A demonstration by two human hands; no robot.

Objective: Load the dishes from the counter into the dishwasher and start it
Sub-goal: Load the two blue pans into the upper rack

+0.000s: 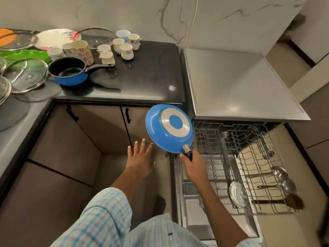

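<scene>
My right hand [193,166] grips the black handle of a blue frying pan [169,129], held with its underside toward me beside the left edge of the pulled-out dishwasher rack [249,157]. My left hand [141,155] hovers just left of the pan, fingers spread and holding nothing. A steel lid [237,194] and ladles [283,179] sit in the rack. On the black counter [142,77] stand a blue saucepan [71,71], several cups [122,46], a floral mug [82,51], glass lids [25,73] and a floral plate [53,38].
The dishwasher's steel top [240,86] sits right of the counter. Brown cabinet doors [99,129] with black handles lie below the counter. A green plate [25,54] and an orange dish [5,37] sit at the far left. The open dishwasher door [195,220] lies below the rack.
</scene>
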